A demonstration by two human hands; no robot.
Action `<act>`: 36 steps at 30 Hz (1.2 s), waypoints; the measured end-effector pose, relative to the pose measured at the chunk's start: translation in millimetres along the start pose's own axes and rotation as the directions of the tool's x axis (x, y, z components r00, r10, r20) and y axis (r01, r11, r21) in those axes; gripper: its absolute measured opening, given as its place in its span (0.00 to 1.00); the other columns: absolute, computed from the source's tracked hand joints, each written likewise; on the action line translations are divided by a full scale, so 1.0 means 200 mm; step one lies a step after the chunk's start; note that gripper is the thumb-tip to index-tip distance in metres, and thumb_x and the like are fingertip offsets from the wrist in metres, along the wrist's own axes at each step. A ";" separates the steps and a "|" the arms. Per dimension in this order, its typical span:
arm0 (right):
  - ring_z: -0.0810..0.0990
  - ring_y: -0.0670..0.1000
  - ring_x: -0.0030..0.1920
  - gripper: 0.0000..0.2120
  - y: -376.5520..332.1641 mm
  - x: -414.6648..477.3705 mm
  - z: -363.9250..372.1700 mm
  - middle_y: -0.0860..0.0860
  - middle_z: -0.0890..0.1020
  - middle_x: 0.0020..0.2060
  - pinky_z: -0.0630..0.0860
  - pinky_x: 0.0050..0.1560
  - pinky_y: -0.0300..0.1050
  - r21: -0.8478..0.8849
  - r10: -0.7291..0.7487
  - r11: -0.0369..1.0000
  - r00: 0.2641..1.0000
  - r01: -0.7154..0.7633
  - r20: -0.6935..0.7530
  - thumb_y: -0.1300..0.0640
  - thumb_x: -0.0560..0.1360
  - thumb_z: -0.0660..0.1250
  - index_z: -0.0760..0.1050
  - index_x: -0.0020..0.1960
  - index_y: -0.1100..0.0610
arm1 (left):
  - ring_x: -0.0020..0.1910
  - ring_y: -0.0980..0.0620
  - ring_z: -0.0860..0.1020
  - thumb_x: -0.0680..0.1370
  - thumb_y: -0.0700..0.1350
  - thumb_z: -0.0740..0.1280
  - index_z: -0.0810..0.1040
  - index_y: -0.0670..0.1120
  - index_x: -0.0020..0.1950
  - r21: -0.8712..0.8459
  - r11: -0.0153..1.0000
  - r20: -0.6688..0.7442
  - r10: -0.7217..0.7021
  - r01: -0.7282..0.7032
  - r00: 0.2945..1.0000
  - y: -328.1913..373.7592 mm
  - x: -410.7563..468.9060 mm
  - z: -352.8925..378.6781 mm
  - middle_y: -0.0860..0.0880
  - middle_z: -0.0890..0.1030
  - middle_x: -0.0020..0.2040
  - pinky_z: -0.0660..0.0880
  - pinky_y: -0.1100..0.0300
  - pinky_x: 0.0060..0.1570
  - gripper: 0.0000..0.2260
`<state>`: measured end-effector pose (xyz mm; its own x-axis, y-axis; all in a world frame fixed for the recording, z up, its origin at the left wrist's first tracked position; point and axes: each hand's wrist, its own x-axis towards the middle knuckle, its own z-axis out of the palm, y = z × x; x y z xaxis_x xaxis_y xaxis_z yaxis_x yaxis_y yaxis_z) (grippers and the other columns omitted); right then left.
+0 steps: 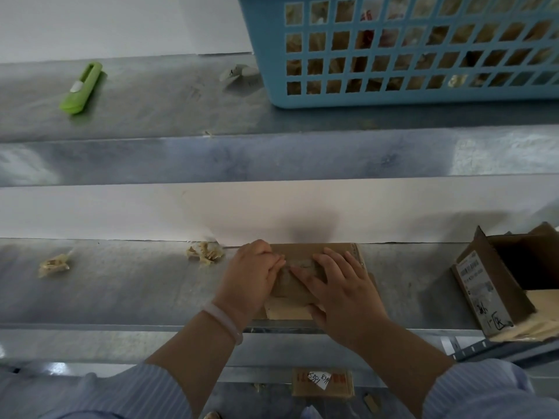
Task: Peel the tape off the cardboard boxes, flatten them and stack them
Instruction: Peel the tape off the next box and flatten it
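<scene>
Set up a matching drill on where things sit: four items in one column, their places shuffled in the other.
Items
1. green box cutter
2. blue basket
3. flat cardboard box
4. open labelled box

Places
A. beneath the left hand and right hand
B. near shelf, far right
C. upper shelf, left
D. upper shelf, right

Pairs: 1-C, 2-D, 3-A, 4-B

Matt cardboard box (305, 276); dull metal shelf (121, 291); plastic basket (423, 95)
</scene>
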<state>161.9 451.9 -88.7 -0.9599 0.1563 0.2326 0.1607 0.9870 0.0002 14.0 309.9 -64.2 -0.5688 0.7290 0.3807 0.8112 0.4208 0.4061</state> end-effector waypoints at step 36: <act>0.79 0.39 0.44 0.08 0.19 -0.26 -0.06 0.37 0.81 0.41 0.69 0.38 0.28 0.705 0.540 0.449 0.795 -0.549 0.275 0.51 0.78 0.65 0.78 0.55 0.41 | 0.61 0.42 0.71 0.74 0.62 0.46 0.67 0.51 0.73 0.468 0.872 0.261 0.020 -0.144 0.965 0.19 0.04 0.04 0.45 0.71 0.63 0.65 0.42 0.67 0.31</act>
<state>221.4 480.8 -88.4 -0.7400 0.6675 -0.0825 0.4368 0.3837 -0.8136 41.3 336.1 -52.4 -0.4975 0.8528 0.1588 0.8530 0.5143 -0.0891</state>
